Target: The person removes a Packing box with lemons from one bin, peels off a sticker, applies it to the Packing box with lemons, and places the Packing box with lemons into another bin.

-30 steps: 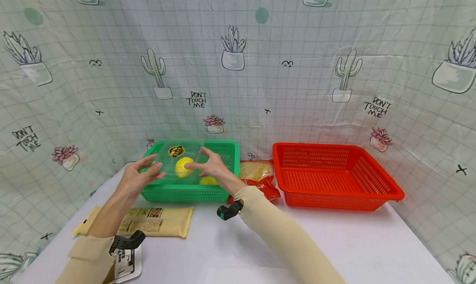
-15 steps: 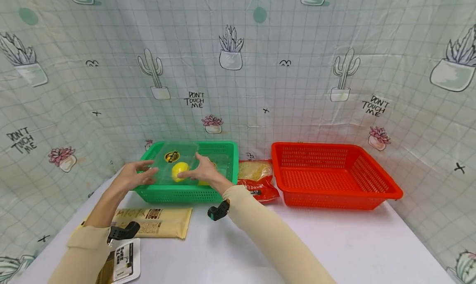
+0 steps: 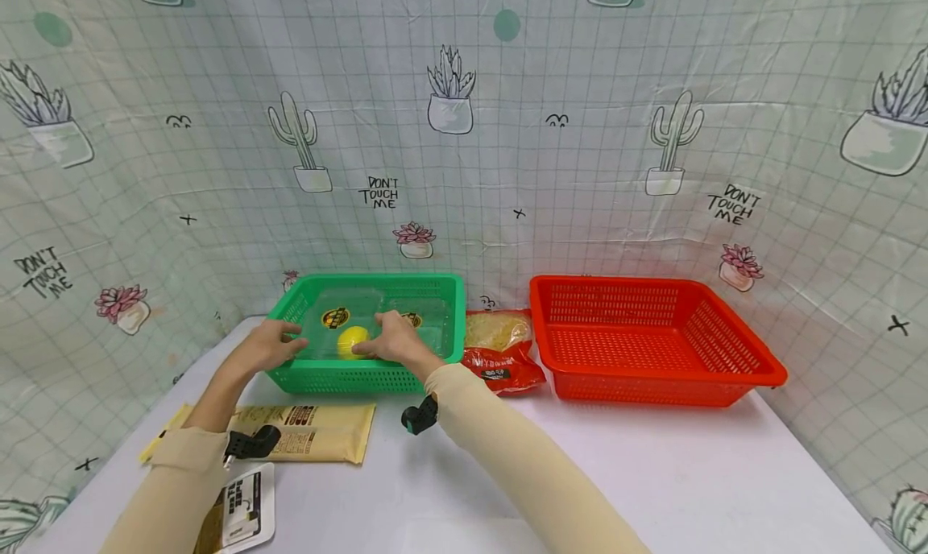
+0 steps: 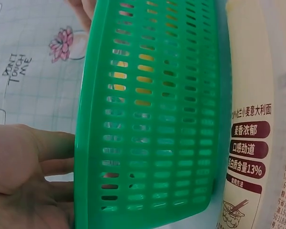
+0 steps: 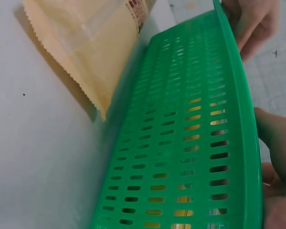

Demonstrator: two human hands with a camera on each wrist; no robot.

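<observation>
A clear plastic box [image 3: 319, 300] with a round yellow-black label and a yellow lemon [image 3: 353, 342] in it sits in the left part of the green basket [image 3: 362, 377]. My left hand [image 3: 263, 349] holds the box's left side, fingers reaching over the basket's rim. On the other side, my right hand [image 3: 399, 338] grips the box's right edge, thumb in front of the lemon. A second clear box [image 3: 432, 316] with a similar label lies to the right in the basket. In both wrist views the green basket wall [image 4: 152, 133] hides the fingertips.
A beige spaghetti packet [image 3: 326, 433] lies in front of the green basket. Nearer, a white-edged flat package [image 3: 250, 510] is partly under the left sleeve. Between the green basket and the red basket [image 3: 652, 389] lies a red bag with pale yellow contents [image 3: 500, 332].
Both hands have lowered the clear box with the lemon from tilted above the green basket down into its left part. The second box's label now shows beside it.
</observation>
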